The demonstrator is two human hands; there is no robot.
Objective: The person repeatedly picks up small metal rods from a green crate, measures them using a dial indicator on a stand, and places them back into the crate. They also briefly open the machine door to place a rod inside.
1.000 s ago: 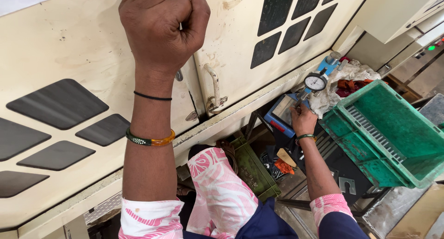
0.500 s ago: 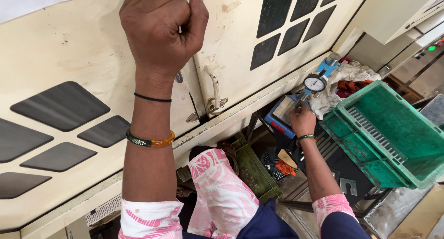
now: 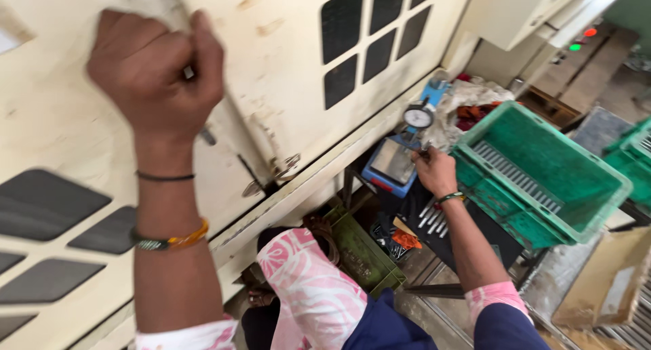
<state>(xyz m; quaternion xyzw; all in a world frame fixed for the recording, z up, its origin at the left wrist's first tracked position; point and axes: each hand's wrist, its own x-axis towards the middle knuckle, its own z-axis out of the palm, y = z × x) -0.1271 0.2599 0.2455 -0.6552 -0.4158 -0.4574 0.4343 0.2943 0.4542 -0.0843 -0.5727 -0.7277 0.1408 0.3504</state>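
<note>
My left hand (image 3: 152,75) is fisted tight around the door handle (image 3: 188,71) of the cream machine door (image 3: 285,65), up at ten o'clock. I should pull steadily. My right hand (image 3: 434,172), at three o'clock, pinches something small beside the dial gauge (image 3: 418,116); I keep it steady there.

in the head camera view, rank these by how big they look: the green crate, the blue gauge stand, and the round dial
1. green crate
2. blue gauge stand
3. round dial
All three sit close together, so nearness hardly skews it.
</note>
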